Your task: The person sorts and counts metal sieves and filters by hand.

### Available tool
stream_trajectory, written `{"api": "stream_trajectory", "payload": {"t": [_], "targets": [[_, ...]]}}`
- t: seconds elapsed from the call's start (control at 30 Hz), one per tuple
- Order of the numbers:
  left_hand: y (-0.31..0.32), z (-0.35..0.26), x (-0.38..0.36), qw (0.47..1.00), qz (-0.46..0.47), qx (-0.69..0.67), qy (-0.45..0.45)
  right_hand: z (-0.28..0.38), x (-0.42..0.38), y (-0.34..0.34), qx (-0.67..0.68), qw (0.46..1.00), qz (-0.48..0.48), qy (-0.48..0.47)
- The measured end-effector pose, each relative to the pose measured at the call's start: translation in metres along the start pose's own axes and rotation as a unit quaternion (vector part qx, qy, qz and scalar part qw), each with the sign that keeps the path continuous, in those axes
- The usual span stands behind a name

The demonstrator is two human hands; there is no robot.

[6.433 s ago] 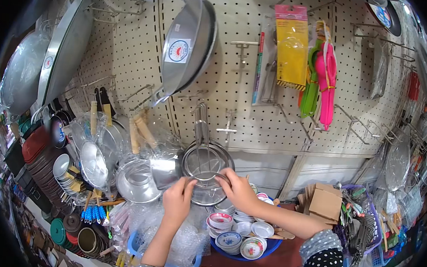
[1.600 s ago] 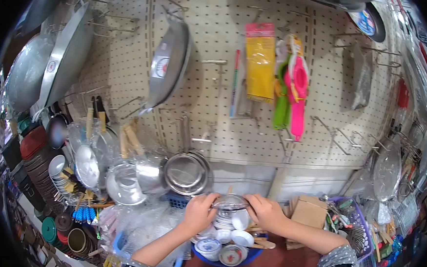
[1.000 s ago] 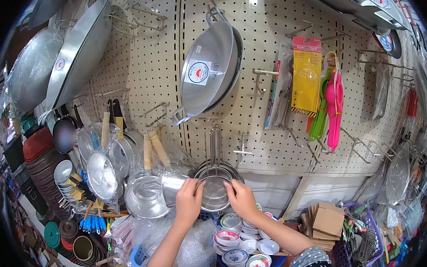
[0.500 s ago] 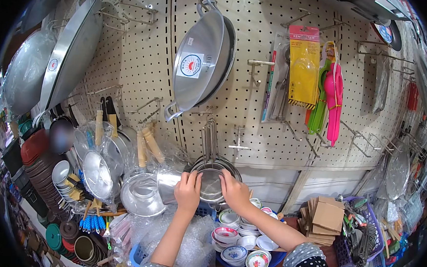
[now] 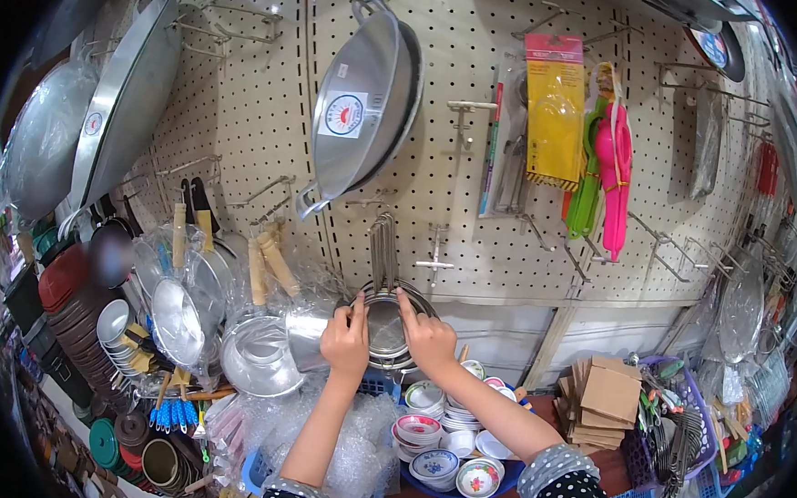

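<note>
A stack of round metal strainers (image 5: 386, 330) with long wire handles hangs low against the pegboard, handles upward. My left hand (image 5: 345, 339) is at the left side of the rims, with its index finger pointing up along the edge. On the opposite side my right hand (image 5: 427, 342) touches the rims, its index finger also raised near the base of the handles. Both hands have their other fingers curled in around the strainers, partly hidden. Just left of my left hand is a shiny metal pot (image 5: 309, 337) in plastic wrap.
A large wok (image 5: 357, 109) hangs above on the pegboard (image 5: 243, 103). Below are stacked patterned bowls (image 5: 435, 466) in a blue basin and bubble-wrapped goods (image 5: 341, 446). Cardboard pieces (image 5: 609, 394) and a purple basket (image 5: 642, 446) of utensils stand right. Empty hooks (image 5: 434, 260) stick out.
The view has shifted slightly, so the wall goods appear a little higher and further left. My index fingers have moved up along the strainer rims toward the handles.
</note>
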State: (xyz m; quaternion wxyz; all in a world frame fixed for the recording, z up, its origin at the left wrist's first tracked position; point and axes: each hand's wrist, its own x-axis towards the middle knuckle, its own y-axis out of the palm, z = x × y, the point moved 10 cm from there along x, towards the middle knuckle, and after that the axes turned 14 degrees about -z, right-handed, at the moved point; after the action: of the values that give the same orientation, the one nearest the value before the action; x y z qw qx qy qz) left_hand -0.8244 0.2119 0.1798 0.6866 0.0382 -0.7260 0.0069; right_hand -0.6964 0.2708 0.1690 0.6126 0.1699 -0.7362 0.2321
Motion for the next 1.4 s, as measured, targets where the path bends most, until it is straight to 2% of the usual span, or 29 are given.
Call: {"api": "stream_trajectory", "payload": {"t": [0.1,0.2,0.23,0.33,0.4,0.43,0.53,0.63,0.73,0.97,1.0,1.1,1.17,1.27,1.3,1.4], "targets": [[-0.008,-0.006,0.007,0.999,-0.029,-0.014,0.006,-0.003,-0.001,0.001,-0.006,1.0,0.02,0.01],[0.002,-0.006,-0.004,0.999,0.035,-0.02,-0.016,-0.006,-0.005,0.004,-0.019,1.0,0.025,-0.003],[0.0,-0.008,-0.005,0.999,0.033,-0.021,-0.017,-0.009,-0.007,-0.001,0.002,0.999,0.041,0.02],[-0.011,-0.016,-0.007,0.997,0.04,-0.017,-0.063,-0.02,-0.016,-0.023,0.039,0.994,0.084,0.054],[-0.036,-0.039,-0.006,0.998,-0.011,-0.018,-0.065,-0.03,-0.022,-0.05,0.064,0.987,0.132,0.067],[-0.038,-0.059,-0.006,0.996,0.015,-0.058,-0.06,-0.037,-0.029,-0.064,0.071,0.988,0.129,0.05],[-0.047,-0.136,-0.01,0.975,0.115,-0.191,-0.02,-0.063,-0.056,-0.104,0.102,0.985,0.138,0.014],[-0.052,-0.238,-0.016,0.913,0.242,-0.323,0.06,-0.111,-0.067,-0.161,0.124,0.98,0.156,0.012],[-0.056,-0.328,-0.029,0.859,0.283,-0.414,0.103,-0.174,-0.084,-0.207,0.063,0.97,0.235,0.0],[-0.075,-0.524,-0.03,0.752,0.278,-0.576,0.161,-0.336,-0.109,-0.338,0.021,0.956,0.283,0.073],[-0.075,-0.55,-0.035,0.738,0.278,-0.59,0.169,-0.36,-0.12,-0.35,0.028,0.944,0.315,0.09],[-0.07,-0.625,-0.049,0.693,0.294,-0.631,0.187,-0.425,-0.133,-0.403,0.041,0.929,0.324,0.175],[-0.057,-0.672,-0.065,0.685,0.302,-0.633,0.198,-0.471,-0.148,-0.432,0.032,0.911,0.326,0.25],[-0.036,-0.739,-0.089,0.69,0.298,-0.617,0.233,-0.542,-0.177,-0.467,-0.004,0.914,0.267,0.305],[-0.028,-0.762,-0.101,0.689,0.299,-0.612,0.249,-0.562,-0.187,-0.473,-0.018,0.899,0.276,0.341],[-0.001,-0.822,-0.149,0.687,0.295,-0.592,0.299,-0.608,-0.228,-0.469,-0.04,0.886,0.296,0.354]]}}
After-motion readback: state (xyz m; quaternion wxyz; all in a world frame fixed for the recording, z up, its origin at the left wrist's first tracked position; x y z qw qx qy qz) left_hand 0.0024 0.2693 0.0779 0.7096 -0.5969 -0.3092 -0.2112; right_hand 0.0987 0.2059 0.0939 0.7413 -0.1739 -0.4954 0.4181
